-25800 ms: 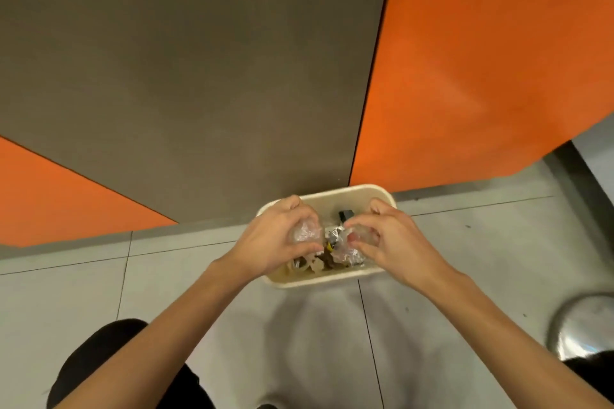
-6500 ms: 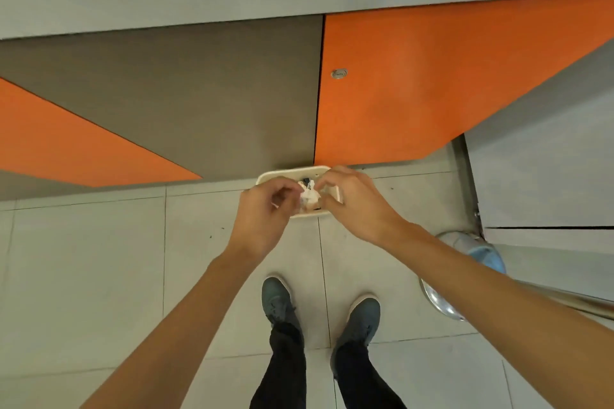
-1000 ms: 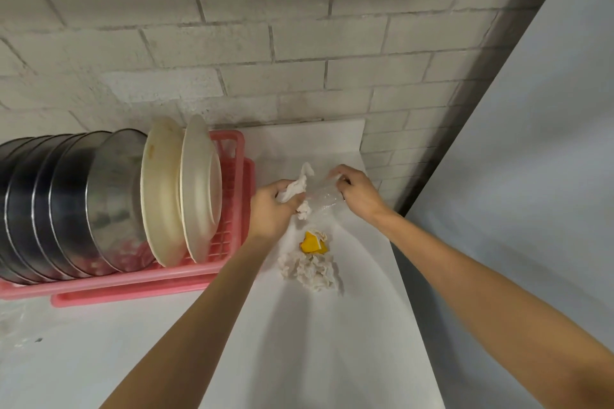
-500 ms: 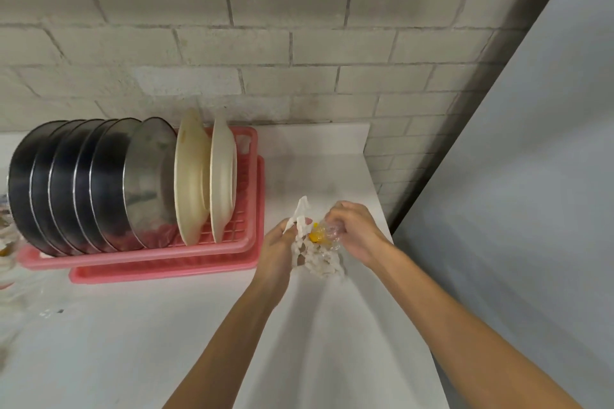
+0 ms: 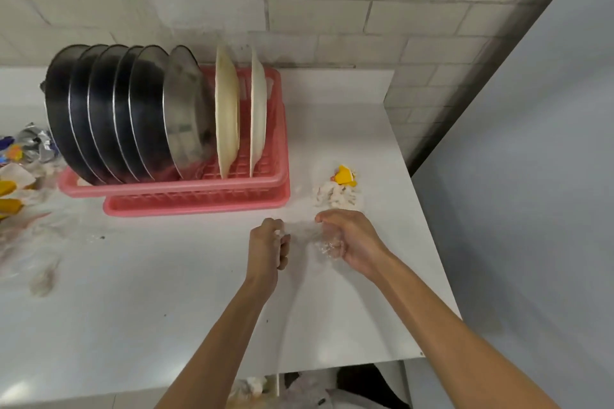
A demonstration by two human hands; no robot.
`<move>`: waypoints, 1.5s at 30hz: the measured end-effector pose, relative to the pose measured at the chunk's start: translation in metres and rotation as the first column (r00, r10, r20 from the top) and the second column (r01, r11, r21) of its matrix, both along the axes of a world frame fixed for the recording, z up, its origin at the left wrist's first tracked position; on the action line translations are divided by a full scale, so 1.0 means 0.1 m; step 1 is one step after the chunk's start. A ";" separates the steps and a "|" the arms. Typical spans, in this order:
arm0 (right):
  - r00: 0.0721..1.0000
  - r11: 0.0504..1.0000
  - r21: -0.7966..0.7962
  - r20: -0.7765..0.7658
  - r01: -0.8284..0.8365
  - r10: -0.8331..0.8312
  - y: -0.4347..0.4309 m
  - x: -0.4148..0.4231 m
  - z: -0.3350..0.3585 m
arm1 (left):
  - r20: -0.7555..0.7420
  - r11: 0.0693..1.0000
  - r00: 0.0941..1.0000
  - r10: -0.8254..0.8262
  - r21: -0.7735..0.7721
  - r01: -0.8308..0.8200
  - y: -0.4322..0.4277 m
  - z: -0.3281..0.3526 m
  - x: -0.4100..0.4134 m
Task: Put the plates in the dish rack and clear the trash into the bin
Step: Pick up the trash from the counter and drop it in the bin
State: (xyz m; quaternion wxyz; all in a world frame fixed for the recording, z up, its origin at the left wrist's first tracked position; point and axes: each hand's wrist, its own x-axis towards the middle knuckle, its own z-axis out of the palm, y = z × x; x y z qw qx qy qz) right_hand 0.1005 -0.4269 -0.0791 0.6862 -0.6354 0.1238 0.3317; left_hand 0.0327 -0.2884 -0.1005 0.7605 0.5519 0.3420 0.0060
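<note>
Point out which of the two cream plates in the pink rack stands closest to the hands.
The whiter plate, at the right end of the pink rack. The yellower plate stands left of it, beside the metal plates.

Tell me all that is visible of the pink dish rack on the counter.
The pink dish rack looks like plastic: a slotted basket resting on a matching tray that juts out at the front right. It stands on the white counter, near the brick wall. A row of metal plates and two cream plates stand on edge inside it, leaning slightly.
</note>
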 end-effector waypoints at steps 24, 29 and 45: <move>0.976 0.965 0.146 -0.067 0.217 -0.209 -0.24 -1.82 -0.10 | 0.120 0.853 0.909 -0.399 0.412 0.320 -0.57 0.03 -1.62; 0.978 0.978 0.093 0.072 0.188 -0.195 -0.41 -2.53 -0.40 | -0.002 0.620 0.789 -0.615 0.618 0.484 -0.63 -0.09 -2.23; 0.999 0.990 -0.135 -0.009 0.031 -0.033 0.02 -3.89 -0.88 | -0.200 0.980 0.978 -0.067 0.169 0.102 0.54 -0.43 -3.71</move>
